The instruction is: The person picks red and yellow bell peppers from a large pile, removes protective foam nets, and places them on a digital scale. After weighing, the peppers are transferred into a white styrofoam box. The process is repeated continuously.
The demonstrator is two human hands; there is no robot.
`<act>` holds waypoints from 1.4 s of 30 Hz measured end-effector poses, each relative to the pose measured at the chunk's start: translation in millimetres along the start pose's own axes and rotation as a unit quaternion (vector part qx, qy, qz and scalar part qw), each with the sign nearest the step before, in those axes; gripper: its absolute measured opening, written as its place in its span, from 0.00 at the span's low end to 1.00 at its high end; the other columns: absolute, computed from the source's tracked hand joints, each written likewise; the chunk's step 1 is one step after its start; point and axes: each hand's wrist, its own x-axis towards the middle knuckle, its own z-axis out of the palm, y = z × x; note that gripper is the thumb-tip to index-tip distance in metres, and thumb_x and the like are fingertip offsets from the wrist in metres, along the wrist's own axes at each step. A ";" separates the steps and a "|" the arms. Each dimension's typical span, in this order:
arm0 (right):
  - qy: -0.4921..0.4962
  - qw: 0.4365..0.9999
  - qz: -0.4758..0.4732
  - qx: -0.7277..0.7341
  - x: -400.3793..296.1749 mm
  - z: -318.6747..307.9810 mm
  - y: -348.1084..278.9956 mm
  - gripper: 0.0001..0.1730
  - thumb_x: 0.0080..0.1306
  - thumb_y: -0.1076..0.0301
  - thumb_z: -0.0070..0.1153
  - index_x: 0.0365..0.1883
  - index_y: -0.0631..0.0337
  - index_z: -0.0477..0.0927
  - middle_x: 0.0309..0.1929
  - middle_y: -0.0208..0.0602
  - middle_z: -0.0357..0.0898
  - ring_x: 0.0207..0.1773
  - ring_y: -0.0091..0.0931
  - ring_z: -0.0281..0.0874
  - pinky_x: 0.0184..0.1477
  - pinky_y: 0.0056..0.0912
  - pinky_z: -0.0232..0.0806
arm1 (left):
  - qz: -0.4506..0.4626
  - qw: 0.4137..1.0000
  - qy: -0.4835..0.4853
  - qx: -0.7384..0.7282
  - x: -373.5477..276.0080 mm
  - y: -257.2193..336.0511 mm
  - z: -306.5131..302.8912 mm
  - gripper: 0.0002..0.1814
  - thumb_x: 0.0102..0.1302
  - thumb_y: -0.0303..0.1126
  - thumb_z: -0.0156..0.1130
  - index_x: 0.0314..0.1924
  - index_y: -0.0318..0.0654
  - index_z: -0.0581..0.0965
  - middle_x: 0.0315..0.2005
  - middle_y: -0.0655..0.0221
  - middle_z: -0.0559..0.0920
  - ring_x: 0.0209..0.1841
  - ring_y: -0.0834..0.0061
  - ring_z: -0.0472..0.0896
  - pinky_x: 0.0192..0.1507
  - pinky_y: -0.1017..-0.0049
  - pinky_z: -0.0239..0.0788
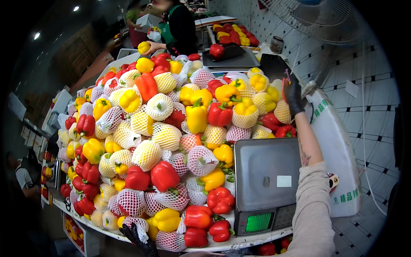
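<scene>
At the table's front edge, my left hand [136, 239], in a black glove, holds the gathered end of a white foam net sleeve [138, 225]. My right hand [293, 96], also gloved in black, reaches to the far right side of the pile. It grips a red-orange item [284, 87] that is mostly hidden by the glove, so its kind cannot be told. Between my hands spreads a heap of bell peppers, some bare, like a yellow one [196, 119] and a red one [164, 176], others in foam nets, like a yellow netted pepper [147, 155].
A digital scale [266, 173] with a lit green display stands by my right forearm. White foam packaging [337, 167] bearing green writing lies right of it. Across the heap, a person in a green apron [166, 32] holds a yellow pepper [144, 48] near another scale [232, 61]. A caged fan [316, 19] stands upper right.
</scene>
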 end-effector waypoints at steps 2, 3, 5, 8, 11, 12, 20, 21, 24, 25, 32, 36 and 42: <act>-0.020 0.993 0.023 -0.114 26.6 21.8 36.9 0.24 0.54 0.71 0.53 0.52 0.48 0.73 0.33 0.50 0.76 0.35 0.44 0.74 0.34 0.40 0.67 | -0.002 1.000 -0.006 0.026 2.2 14.7 -6.8 0.22 0.65 0.36 0.48 0.57 0.37 0.67 0.64 0.60 0.54 0.67 0.61 0.49 0.65 0.61 0.40; -0.045 0.985 0.049 -0.157 36.9 30.4 45.0 0.23 0.56 0.63 0.53 0.52 0.43 0.72 0.31 0.50 0.77 0.35 0.45 0.75 0.33 0.44 0.66 | -0.036 0.999 -0.004 0.004 4.3 27.5 -9.1 0.22 0.65 0.35 0.48 0.58 0.37 0.66 0.64 0.60 0.54 0.67 0.62 0.49 0.66 0.62 0.40; -0.087 0.969 0.071 -0.221 53.1 48.3 75.4 0.26 0.59 0.54 0.50 0.56 0.49 0.66 0.33 0.52 0.77 0.37 0.47 0.74 0.35 0.47 0.66 | -0.102 0.994 -0.001 -0.044 10.7 54.5 -8.9 0.22 0.65 0.33 0.47 0.59 0.37 0.65 0.65 0.61 0.53 0.67 0.63 0.48 0.66 0.63 0.38; -0.133 0.961 0.076 -0.229 67.0 63.5 104.3 0.30 0.60 0.53 0.49 0.60 0.47 0.61 0.35 0.53 0.77 0.38 0.47 0.74 0.37 0.47 0.67 | -0.113 0.991 -0.027 -0.060 11.3 58.1 -8.7 0.23 0.66 0.32 0.47 0.60 0.38 0.62 0.66 0.62 0.50 0.68 0.65 0.44 0.66 0.64 0.36; -0.184 0.961 0.107 -0.177 71.6 77.2 118.9 0.26 0.62 0.49 0.40 0.57 0.48 0.65 0.48 0.49 0.72 0.50 0.46 0.69 0.48 0.47 0.64 | -0.107 0.994 -0.033 -0.016 15.3 68.5 -10.9 0.22 0.65 0.30 0.48 0.60 0.39 0.63 0.66 0.62 0.49 0.68 0.66 0.43 0.66 0.65 0.37; -0.192 0.963 0.109 -0.154 70.7 80.5 120.3 0.26 0.63 0.49 0.39 0.58 0.48 0.65 0.52 0.47 0.70 0.54 0.44 0.67 0.51 0.45 0.63 | -0.096 0.995 -0.041 0.009 16.2 72.3 -13.3 0.23 0.65 0.30 0.48 0.60 0.39 0.62 0.66 0.62 0.49 0.68 0.66 0.44 0.66 0.66 0.37; -0.278 0.898 0.087 -0.331 82.7 112.9 141.1 0.22 0.61 0.53 0.43 0.50 0.51 0.73 0.52 0.46 0.70 0.54 0.40 0.69 0.52 0.44 0.63 | -0.105 0.994 -0.018 0.039 16.7 79.9 -6.7 0.23 0.65 0.33 0.49 0.60 0.38 0.63 0.66 0.61 0.50 0.68 0.63 0.44 0.67 0.65 0.36; -0.283 0.896 0.093 -0.328 82.8 114.1 140.5 0.22 0.61 0.53 0.43 0.49 0.53 0.73 0.51 0.47 0.71 0.53 0.41 0.69 0.51 0.45 0.64 | -0.084 0.991 -0.041 0.096 18.4 85.1 -9.0 0.23 0.65 0.33 0.49 0.60 0.38 0.63 0.66 0.61 0.50 0.68 0.63 0.44 0.67 0.66 0.36; -0.209 0.926 0.083 -0.302 86.3 122.2 172.1 0.22 0.60 0.52 0.44 0.47 0.57 0.73 0.49 0.50 0.72 0.51 0.43 0.70 0.49 0.47 0.64 | -0.104 0.990 -0.038 0.083 15.4 74.5 -8.5 0.24 0.65 0.33 0.49 0.60 0.37 0.63 0.66 0.60 0.49 0.68 0.62 0.44 0.67 0.66 0.36; -0.188 0.932 0.081 -0.298 87.8 123.6 177.2 0.22 0.60 0.52 0.44 0.46 0.58 0.73 0.48 0.51 0.72 0.50 0.44 0.70 0.48 0.47 0.64 | -0.103 0.990 -0.042 0.085 14.7 73.9 -8.9 0.24 0.65 0.33 0.49 0.60 0.37 0.63 0.66 0.60 0.49 0.68 0.62 0.44 0.67 0.66 0.36; -0.007 0.971 0.082 -0.224 70.2 112.4 129.1 0.18 0.59 0.52 0.48 0.42 0.54 0.71 0.31 0.47 0.78 0.34 0.47 0.75 0.30 0.50 0.65 | -0.079 0.991 -0.056 0.089 16.3 84.4 -14.5 0.26 0.63 0.34 0.50 0.61 0.39 0.62 0.66 0.60 0.49 0.69 0.62 0.43 0.67 0.65 0.33; 0.109 0.979 0.068 -0.156 74.3 75.2 127.5 0.15 0.59 0.56 0.51 0.40 0.53 0.71 0.30 0.48 0.78 0.34 0.47 0.75 0.30 0.48 0.66 | -0.068 0.992 -0.062 0.083 18.7 80.0 -11.6 0.25 0.63 0.32 0.51 0.61 0.41 0.63 0.66 0.60 0.50 0.69 0.61 0.42 0.67 0.63 0.32; -0.039 0.990 -0.091 0.096 25.0 -2.7 8.5 0.18 0.58 0.77 0.53 0.48 0.56 0.70 0.36 0.42 0.77 0.39 0.28 0.77 0.39 0.28 0.66 | -0.007 0.988 -0.129 0.079 31.8 90.0 -35.5 0.32 0.59 0.44 0.53 0.62 0.44 0.61 0.66 0.57 0.49 0.68 0.52 0.40 0.66 0.56 0.32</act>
